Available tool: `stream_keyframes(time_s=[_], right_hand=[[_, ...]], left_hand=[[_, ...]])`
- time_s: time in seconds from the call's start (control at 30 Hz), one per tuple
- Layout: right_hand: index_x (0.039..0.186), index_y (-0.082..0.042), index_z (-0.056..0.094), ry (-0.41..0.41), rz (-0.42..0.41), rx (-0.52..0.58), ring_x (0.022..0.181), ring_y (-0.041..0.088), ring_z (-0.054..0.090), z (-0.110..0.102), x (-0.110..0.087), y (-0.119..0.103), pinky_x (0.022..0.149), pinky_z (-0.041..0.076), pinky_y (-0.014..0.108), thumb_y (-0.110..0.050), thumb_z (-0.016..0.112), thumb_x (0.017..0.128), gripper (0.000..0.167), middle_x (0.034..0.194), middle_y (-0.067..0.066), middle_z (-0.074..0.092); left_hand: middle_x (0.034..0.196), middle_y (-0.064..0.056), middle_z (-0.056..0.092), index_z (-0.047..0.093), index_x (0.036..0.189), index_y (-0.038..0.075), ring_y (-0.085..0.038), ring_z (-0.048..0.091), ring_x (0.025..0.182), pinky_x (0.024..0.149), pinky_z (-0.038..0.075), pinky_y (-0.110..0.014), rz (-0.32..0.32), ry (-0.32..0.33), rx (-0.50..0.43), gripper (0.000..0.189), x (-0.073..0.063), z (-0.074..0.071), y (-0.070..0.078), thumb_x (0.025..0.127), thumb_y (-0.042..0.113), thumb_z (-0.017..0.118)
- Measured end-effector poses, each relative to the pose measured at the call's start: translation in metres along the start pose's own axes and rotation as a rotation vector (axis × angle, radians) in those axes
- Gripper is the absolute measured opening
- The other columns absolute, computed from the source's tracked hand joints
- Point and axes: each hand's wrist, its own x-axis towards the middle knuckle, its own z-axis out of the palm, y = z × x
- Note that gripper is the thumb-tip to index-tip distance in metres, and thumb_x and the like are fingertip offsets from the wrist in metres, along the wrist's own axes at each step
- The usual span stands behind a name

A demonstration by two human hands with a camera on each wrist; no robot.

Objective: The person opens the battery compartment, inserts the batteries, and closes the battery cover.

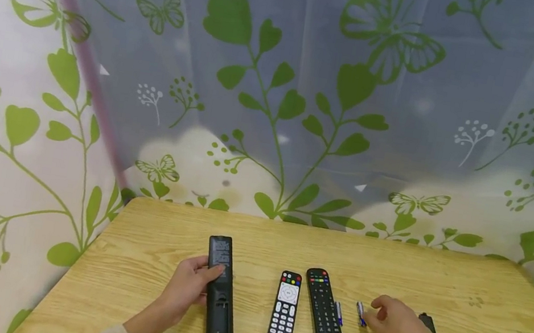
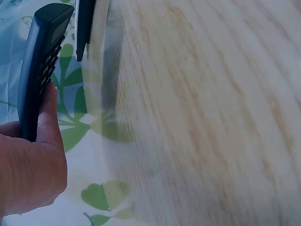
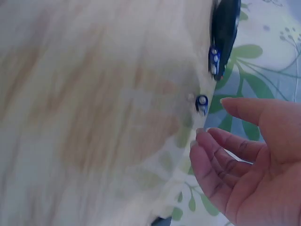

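My left hand [image 1: 187, 284] grips a black remote control [image 1: 219, 292] with its back facing up and its battery compartment uncovered. The button side of that remote [image 2: 47, 56] shows in the left wrist view, with fingers on both faces. My right hand [image 1: 398, 330] is beside a blue-and-silver battery pair [image 1: 361, 314], its fingers loosely bent. In the right wrist view, a gap separates the thumb from the fingertips, and the batteries [image 3: 201, 104] lie just beyond them. More batteries [image 1: 338, 313] lie against the right edge of another black remote [image 1: 323, 307].
A dark remote with white buttons [image 1: 282, 324] lies face up in the middle of the wooden table [image 1: 159, 231]. A small black cover [image 1: 430, 330] lies beyond my right hand, partly hidden by it. A leaf-patterned curtain [image 1: 276, 104] hangs behind the table.
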Motion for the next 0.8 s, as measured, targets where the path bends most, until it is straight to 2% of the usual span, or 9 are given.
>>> stream_keyframes(time_s=[0.27,0.43,0.57,0.8], right_hand=[[0.092,-0.003,0.061,0.039,-0.016,-0.003,0.072,0.016,0.059,0.014,0.005,-0.007,0.060,0.049,0.037,-0.026,0.066,0.090,0.024,0.080,0.000,0.063],[0.081,-0.006,0.061,0.073,-0.013,-0.025,0.061,0.014,0.049,0.017,0.005,-0.007,0.052,0.040,0.031,-0.019,0.066,0.089,0.016,0.069,-0.002,0.058],[0.078,-0.007,0.062,0.074,-0.012,-0.010,0.057,0.014,0.047,0.017,0.005,-0.007,0.050,0.037,0.029,-0.017,0.065,0.089,0.016,0.065,-0.002,0.056],[0.078,-0.006,0.064,0.047,-0.021,0.003,0.058,0.015,0.047,0.016,0.005,-0.006,0.050,0.039,0.029,-0.014,0.063,0.091,0.015,0.066,-0.001,0.057]], left_hand=[[0.097,-0.017,0.069,0.050,0.127,-0.010,-0.021,0.069,0.075,0.055,0.055,-0.027,-0.002,0.016,0.002,0.041,-0.001,-0.002,-0.002,0.097,0.017,0.056],[0.098,-0.018,0.068,0.048,0.128,-0.012,-0.023,0.069,0.075,0.056,0.056,-0.029,0.001,0.017,-0.013,0.041,-0.001,-0.003,-0.005,0.097,0.015,0.055],[0.098,-0.019,0.068,0.047,0.129,-0.012,-0.024,0.069,0.075,0.054,0.055,-0.029,0.001,0.020,-0.022,0.042,-0.002,-0.004,-0.004,0.098,0.014,0.054],[0.096,-0.017,0.068,0.047,0.129,-0.012,-0.023,0.069,0.076,0.054,0.055,-0.027,-0.004,0.014,-0.029,0.042,-0.005,-0.007,0.000,0.097,0.015,0.054]])
